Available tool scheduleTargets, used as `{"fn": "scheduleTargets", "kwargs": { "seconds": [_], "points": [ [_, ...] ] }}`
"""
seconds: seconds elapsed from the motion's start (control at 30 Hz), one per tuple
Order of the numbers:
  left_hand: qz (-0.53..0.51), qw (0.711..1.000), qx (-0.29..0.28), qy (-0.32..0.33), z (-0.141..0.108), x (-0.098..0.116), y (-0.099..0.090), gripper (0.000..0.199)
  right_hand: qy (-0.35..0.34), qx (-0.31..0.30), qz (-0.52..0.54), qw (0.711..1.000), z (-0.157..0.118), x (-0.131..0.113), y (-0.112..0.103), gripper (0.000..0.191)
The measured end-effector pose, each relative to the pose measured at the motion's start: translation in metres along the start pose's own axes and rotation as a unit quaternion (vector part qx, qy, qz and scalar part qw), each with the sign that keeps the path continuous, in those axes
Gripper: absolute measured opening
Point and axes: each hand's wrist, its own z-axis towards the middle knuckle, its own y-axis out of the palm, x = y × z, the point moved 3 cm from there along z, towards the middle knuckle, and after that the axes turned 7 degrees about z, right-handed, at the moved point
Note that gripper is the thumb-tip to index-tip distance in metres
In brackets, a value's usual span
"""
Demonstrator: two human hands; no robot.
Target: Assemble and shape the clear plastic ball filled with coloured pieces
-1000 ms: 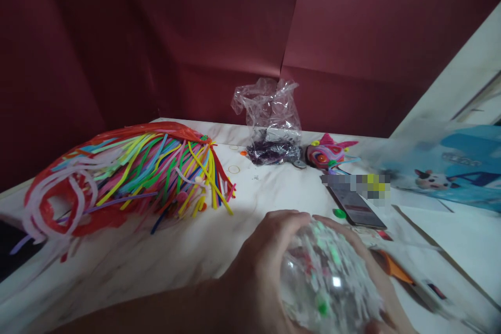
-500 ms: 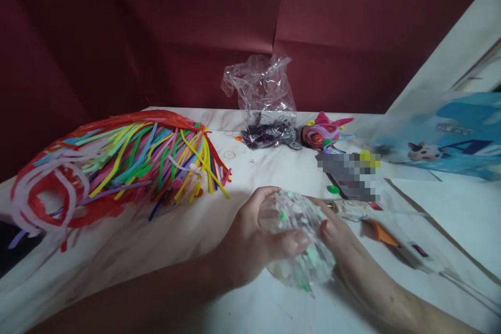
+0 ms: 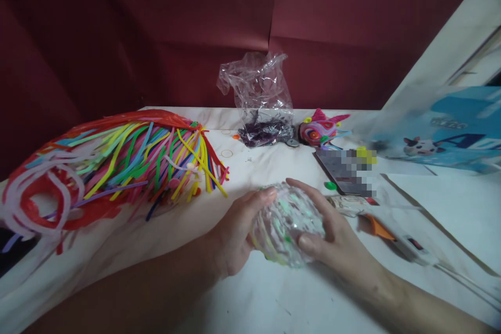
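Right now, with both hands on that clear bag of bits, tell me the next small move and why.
Probably set the clear bag down on the table and find its opening. Left hand and right hand cup it from both sides, and no opening shows.

White marble table (image 3: 254,302) w/ colored strips (image 3: 117,167), plastic bag (image 3: 260,102), scissors (image 3: 378,227).

Both forearms enter from bottom edge, converging at lower centre of frame. Left hand (image 3: 234,237) cupped, fingers curled, thumb pointing up-right. Right hand (image 3: 332,232) opposite, fingers arched over top, thumb forward. Palms face each other.
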Motion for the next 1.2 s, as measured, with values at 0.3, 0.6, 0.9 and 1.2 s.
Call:
{"fn": "scheduleTargets", "kwargs": {
  "seconds": [0.3, 0.6, 0.9, 1.2],
  "points": [
    [-0.044, 0.998, 0.010, -0.045, -0.005, -0.002, 0.008, 0.044, -0.015, 0.044, 0.082, 0.996, -0.007, 0.005, 0.011, 0.071],
    [-0.022, 1.000, 0.004, -0.014, -0.010, 0.000, 0.011, 0.043, 0.045, 0.012, 0.155, 0.987, -0.002, 0.005, 0.008, 0.072],
    [-0.009, 1.000, 0.009, 0.023, -0.010, 0.000, 0.012, 0.066, 0.006, 0.023, 0.169, 0.985, -0.007, 0.013, 0.009, 0.063],
    [-0.016, 0.999, -0.002, 0.034, -0.010, 0.000, 0.011, 0.065, 0.017, 0.012, 0.111, 0.994, -0.003, -0.007, 0.007, 0.072]
  ]
}}
